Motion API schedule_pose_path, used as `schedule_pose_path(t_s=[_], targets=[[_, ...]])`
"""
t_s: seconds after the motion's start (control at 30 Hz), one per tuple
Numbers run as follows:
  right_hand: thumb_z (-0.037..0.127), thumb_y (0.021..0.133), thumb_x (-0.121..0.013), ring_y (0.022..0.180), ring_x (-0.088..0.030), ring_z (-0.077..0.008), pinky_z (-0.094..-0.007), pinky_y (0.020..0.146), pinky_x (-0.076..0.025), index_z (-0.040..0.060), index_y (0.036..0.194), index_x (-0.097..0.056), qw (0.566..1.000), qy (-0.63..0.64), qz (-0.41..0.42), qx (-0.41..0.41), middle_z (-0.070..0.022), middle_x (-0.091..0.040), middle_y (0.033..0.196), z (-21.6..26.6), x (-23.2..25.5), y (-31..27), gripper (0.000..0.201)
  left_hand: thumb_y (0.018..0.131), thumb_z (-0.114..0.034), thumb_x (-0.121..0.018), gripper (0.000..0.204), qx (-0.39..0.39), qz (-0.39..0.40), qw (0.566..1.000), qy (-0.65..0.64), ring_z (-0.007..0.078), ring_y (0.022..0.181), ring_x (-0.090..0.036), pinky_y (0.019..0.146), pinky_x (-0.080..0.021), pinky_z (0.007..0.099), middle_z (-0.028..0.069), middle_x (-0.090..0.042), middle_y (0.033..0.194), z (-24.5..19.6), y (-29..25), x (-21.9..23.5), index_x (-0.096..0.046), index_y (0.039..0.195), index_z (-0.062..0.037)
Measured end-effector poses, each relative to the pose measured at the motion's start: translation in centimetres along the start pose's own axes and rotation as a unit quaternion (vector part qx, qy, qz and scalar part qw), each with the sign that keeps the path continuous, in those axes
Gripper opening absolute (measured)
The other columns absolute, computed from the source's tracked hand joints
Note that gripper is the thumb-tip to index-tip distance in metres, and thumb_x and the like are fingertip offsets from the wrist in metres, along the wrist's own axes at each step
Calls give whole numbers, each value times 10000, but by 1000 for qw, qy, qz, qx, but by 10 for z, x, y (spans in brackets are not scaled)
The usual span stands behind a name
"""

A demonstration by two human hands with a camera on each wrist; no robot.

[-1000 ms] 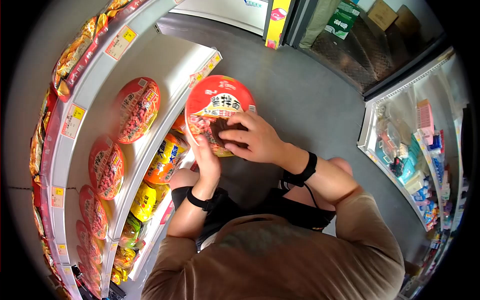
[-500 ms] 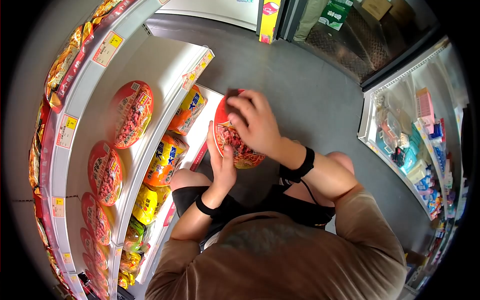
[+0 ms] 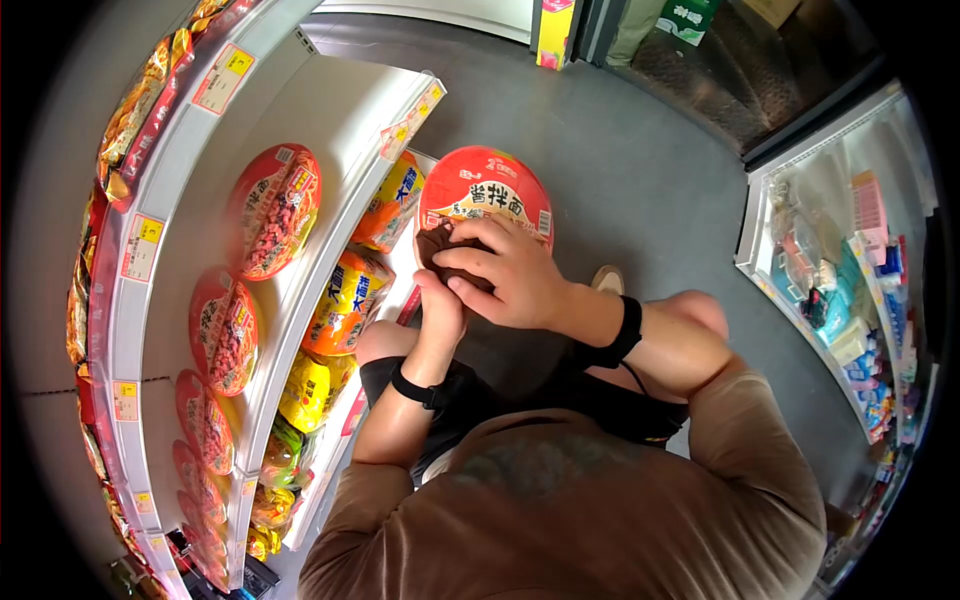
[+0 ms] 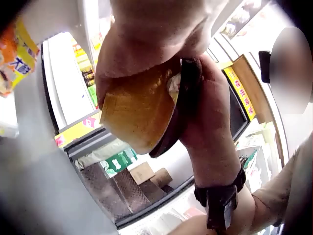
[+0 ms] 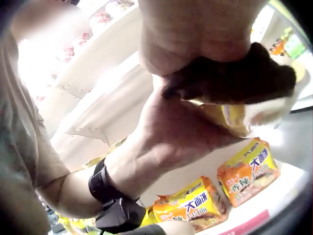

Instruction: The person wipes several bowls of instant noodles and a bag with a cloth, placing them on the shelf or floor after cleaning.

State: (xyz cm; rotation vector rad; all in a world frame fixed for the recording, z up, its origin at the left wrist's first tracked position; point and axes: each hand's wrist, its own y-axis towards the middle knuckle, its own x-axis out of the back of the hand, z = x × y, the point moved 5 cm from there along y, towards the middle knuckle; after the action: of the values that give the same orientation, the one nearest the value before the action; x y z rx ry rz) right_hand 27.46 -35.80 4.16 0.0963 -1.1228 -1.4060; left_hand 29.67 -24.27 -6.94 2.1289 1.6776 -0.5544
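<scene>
A large instant noodle bowl [image 3: 482, 175] with a red printed lid is held up in front of the chest. My left hand [image 3: 440, 312] grips it from the near side, thumb up by the rim; the left wrist view shows the bowl's yellow-brown side [image 4: 132, 117] below that hand. Over the lower part of the lid, my right hand [image 3: 515, 275] holds a dark brown cloth [image 5: 234, 81] under its fingers, against the lid. The right wrist view shows this cloth bunched close to the left hand. Cloth and fingers hide the lower half of the lid's print.
On the left, a white shelf [image 3: 345, 95] carries a row of similar red noodle bowls [image 3: 276, 212]. Below it lie bagged noodles [image 3: 345, 300] in yellow and orange. Another goods shelf [image 3: 755, 235] stands at the right, past the grey floor [image 3: 620, 190].
The bowl was tilted and shifted right, then raised again with its lid facing up. The cloth has moved from the lid's middle to its far edge, then back to the near left side.
</scene>
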Motion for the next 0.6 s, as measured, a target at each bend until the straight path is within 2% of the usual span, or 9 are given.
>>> schedule_pose_path(t_s=[0.07,0.1,0.2,0.23,0.3,0.37,0.43,0.5,0.6], targets=[[209,787,-700,921,-584,-275,-414,834,-498,144,982,-698,999,-11,32,22,-43,-599,1070,-2,-2,-4,205,965,-727,-331,789,62,-22,994,-83,227,1262,-522,1038,-467,378,91,-521,1377,-11,2,-3,-422,1433,-98],[214,779,-706,923,-583,-267,-414,837,-497,153,969,-702,998,-17,49,35,-31,-600,1069,-1,-3,-4,200,1011,-619,-396,657,101,-62,988,-100,230,1200,-570,986,-499,369,99,-577,1319,-13,1,0,-487,1385,-86],[185,692,-760,935,-586,-240,-402,832,-490,185,955,-713,993,-49,79,79,5,-597,1047,6,-1,-3,267,998,-533,-485,560,155,-59,975,-148,235,1041,-651,916,-534,369,104,-667,1180,-33,5,-8,-560,1303,-69],[183,679,-763,936,-588,-235,-397,831,-489,193,949,-712,990,-67,92,89,7,-597,1038,6,1,-5,275,1002,-530,-474,571,168,-41,967,-189,260,1077,-647,932,-531,386,115,-654,1224,-34,9,-4,-541,1334,-70],[184,651,-760,900,-597,-225,-368,773,-492,200,905,-695,989,-81,88,84,4,-591,999,-2,8,-6,262,1006,-519,-461,590,132,-12,969,-211,289,1153,-619,985,-506,429,127,-617,1305,-51,18,-11,-501,1383,-68],[208,664,-743,873,-589,-219,-352,726,-482,197,854,-670,991,-100,53,66,7,-578,965,-13,19,-1,204,1012,-448,-497,568,86,-47,966,-238,268,1246,-561,1079,-432,443,127,-563,1383,-57,25,-2,-449,1418,-53],[194,691,-747,824,-593,-247,-365,666,-506,154,905,-672,993,-115,-20,36,-34,-583,963,-31,34,3,230,1011,-439,-502,584,88,-54,966,-235,271,1273,-547,1089,-427,450,129,-553,1400,-62,21,2,-422,1439,-49],[198,739,-744,847,-587,-262,-395,702,-511,138,933,-679,987,-138,-78,-27,-42,-585,976,-42,46,4,214,986,-429,-524,610,88,-72,972,-207,318,1297,-530,1098,-418,499,153,-521,1440,-65,13,-1,-415,1454,-52],[232,790,-740,902,-578,-286,-412,751,-501,130,977,-681,979,-177,-53,-92,-52,-589,1008,-55,50,3,221,965,-332,-594,590,90,-48,986,-135,286,1263,-559,1092,-435,454,136,-553,1400,-58,0,-12,-414,1438,-29]])
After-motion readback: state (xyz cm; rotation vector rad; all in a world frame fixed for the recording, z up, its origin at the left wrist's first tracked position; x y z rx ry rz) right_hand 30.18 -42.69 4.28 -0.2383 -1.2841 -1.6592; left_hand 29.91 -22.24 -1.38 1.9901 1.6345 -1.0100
